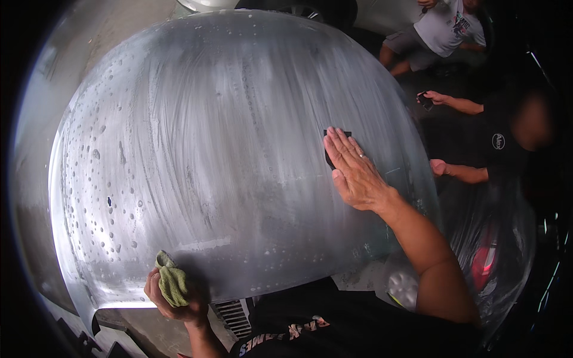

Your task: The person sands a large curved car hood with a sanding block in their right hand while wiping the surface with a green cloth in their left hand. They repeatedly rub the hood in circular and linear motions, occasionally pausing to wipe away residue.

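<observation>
My right hand (352,170) lies nearly flat, fingers stretched together, over a black block (327,156) pressed against a large curved car panel (239,137). Most of the block is hidden under the palm and fingers. At the lower left, my left hand (156,292) is closed round a bunched green cloth (172,283), near the panel's front edge. Pale streaks run over the panel's dull grey surface. Water drops dot its left side, and a small dark spot (109,201) shows among them.
To the right stands a person in a dark shirt (498,161), one hand holding a small black object (425,100). Another person in a white shirt (453,30) is at the far right. Clear plastic sheeting (507,238) covers something with a red part at the lower right.
</observation>
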Available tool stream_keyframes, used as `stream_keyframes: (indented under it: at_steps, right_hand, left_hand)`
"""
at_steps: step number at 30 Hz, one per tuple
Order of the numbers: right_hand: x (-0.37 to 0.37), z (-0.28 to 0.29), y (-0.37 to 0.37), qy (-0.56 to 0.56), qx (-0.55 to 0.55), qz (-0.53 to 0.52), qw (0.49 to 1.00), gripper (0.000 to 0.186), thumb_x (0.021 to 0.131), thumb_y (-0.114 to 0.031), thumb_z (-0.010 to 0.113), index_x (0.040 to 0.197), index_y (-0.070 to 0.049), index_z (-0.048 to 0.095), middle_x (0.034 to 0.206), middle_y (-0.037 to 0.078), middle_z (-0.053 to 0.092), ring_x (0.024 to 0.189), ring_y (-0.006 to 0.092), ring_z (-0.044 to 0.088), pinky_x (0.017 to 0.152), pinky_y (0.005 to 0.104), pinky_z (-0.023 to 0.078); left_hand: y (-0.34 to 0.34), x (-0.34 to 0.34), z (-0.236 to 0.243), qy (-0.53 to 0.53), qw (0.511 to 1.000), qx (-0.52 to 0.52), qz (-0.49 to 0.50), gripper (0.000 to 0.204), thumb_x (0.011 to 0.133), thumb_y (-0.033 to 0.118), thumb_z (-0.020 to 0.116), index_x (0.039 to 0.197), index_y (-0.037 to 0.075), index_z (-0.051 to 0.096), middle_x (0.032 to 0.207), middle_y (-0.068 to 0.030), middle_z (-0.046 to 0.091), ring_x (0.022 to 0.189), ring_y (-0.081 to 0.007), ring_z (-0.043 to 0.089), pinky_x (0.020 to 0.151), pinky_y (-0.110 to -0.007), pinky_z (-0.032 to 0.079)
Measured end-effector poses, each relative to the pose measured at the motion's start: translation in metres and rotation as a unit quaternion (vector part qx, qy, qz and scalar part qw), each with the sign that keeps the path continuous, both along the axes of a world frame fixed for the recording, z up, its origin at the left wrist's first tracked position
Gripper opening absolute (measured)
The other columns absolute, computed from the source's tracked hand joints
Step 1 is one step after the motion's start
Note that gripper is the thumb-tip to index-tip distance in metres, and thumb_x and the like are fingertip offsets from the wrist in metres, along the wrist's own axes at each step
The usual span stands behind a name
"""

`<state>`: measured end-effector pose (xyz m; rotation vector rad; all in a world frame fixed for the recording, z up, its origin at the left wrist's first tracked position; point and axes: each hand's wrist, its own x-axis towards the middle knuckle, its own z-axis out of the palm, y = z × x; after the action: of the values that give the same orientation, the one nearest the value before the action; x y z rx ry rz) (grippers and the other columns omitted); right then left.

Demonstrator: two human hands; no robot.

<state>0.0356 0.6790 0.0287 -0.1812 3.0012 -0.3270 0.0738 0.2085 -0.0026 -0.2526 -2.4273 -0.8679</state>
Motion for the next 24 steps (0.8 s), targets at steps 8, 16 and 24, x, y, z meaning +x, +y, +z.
stream_keyframes:
  at_steps: [8, 16, 24]
  right_hand:
    - [-0.046, 0.007, 0.010, -0.021, -0.016, -0.043, 0.999, 0.069, 0.103, -0.022, 0.033, 0.166, 0.001, 0.020, 0.175, 0.019, 0.017, 0.163, 0.0319, 0.013, 0.134, 0.0497, 0.012]
    - [-0.129, 0.014, 0.052, -0.018, 0.038, -0.072, 0.997, 0.068, 0.104, -0.024, 0.033, 0.167, 0.000, 0.019, 0.175, 0.017, 0.017, 0.163, 0.0324, 0.013, 0.134, 0.0457, 0.013]
    - [0.060, 0.019, -0.030, -0.072, -0.009, 0.080, 0.994, 0.067, 0.108, -0.027, 0.026, 0.169, -0.003, 0.011, 0.177, 0.016, 0.009, 0.164, 0.0328, 0.009, 0.134, 0.0513, 0.011]
  left_hand:
    - [-0.004, 0.003, -0.002, -0.027, 1.000, 0.003, 0.002, 0.048, 0.096, 0.022, 0.070, 0.132, -0.006, 0.056, 0.123, -0.0220, 0.064, 0.114, -0.0394, 0.064, 0.103, -0.050, 0.049]
    - [0.006, -0.006, 0.002, -0.018, 1.000, 0.004, -0.015, 0.046, 0.096, 0.018, 0.069, 0.132, -0.006, 0.056, 0.126, -0.0222, 0.063, 0.119, -0.0389, 0.061, 0.107, -0.050, 0.046]
    - [0.011, -0.002, 0.000, -0.009, 0.999, -0.010, 0.031, 0.046, 0.093, 0.020, 0.071, 0.125, -0.009, 0.057, 0.120, -0.0240, 0.064, 0.110, -0.0426, 0.063, 0.097, -0.053, 0.051]
